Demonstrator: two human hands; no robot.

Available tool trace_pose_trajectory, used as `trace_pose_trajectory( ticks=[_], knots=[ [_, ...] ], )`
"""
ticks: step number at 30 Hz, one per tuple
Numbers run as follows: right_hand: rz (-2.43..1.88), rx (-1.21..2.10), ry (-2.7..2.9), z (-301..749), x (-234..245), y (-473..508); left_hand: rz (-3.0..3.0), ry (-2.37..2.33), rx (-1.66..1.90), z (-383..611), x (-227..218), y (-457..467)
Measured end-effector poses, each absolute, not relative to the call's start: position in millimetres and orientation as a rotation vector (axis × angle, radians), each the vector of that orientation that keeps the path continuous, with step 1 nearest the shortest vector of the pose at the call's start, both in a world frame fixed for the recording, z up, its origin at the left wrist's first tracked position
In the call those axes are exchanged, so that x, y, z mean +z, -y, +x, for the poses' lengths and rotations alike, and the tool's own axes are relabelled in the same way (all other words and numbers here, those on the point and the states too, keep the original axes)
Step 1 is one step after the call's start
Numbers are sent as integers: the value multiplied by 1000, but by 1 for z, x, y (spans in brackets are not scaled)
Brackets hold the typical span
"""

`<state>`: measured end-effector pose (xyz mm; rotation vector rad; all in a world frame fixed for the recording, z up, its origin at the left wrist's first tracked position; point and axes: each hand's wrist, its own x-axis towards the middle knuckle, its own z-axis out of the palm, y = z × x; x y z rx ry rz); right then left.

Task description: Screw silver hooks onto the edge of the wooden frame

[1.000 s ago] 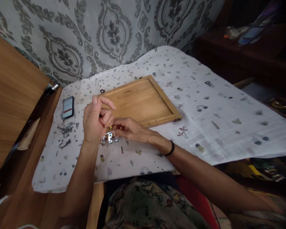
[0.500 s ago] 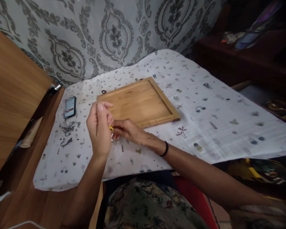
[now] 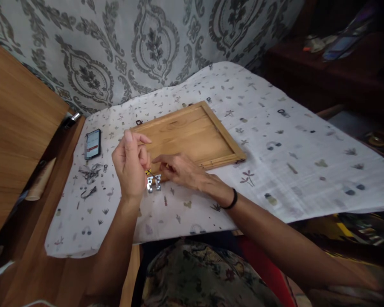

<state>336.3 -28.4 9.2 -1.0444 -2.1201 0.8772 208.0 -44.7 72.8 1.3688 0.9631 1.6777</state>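
My left hand [image 3: 129, 164] is raised over the near left corner of a framed wooden panel [image 3: 185, 136], its fingers curled round a small yellow-and-black tool [image 3: 148, 172]. A thin shaft seems to run from this tool toward the lower right, like a screwdriver's. Just below it shows a shiny silver metal hinge [image 3: 154, 183] by the panel's near edge; whether a hand touches it I cannot tell. To the right, my right hand [image 3: 184, 172] is over the panel's near edge, index finger stretched toward the tool and the other fingers bent. I see nothing held in it.
A phone [image 3: 92, 144] lies at the left of the patterned white cloth [image 3: 269, 187]. Nearer me are a small heap of clear plastic scraps [image 3: 91, 172] and a dark strip [image 3: 88, 192]. A wooden cabinet side [image 3: 19, 128] bounds the left, a patterned curtain [image 3: 153, 42] the back.
My right hand has drawn back a little to the right, away from my left hand, and its index finger is straighter. The silver hinge and more of the tool have come into sight.
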Motion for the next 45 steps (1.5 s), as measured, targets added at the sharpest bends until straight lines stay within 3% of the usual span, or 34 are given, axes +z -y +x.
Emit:
trace_pose_trajectory(
  ticks=[5,9,14,23,28,38,45],
  knots=[
    [-918,998,2046,337,12,31,1431,-789,1410,200,75,36],
    [-678,1324,1843,335,9,33,1428,-675,1187,192,78,29],
    [-500,1625,1594,325,3,35,1408,-697,1202,191,79,28],
    [-565,1382,1732,317,-3,37,1392,-1027,1686,207,68,55],
    [-527,1377,1813,322,-1,35,1314,-1038,1752,214,71,62],
    [-1033,827,2081,340,9,25,1294,-984,1693,211,73,47],
    [-957,874,2073,339,11,29,1359,-829,1297,199,78,35]
  ],
)
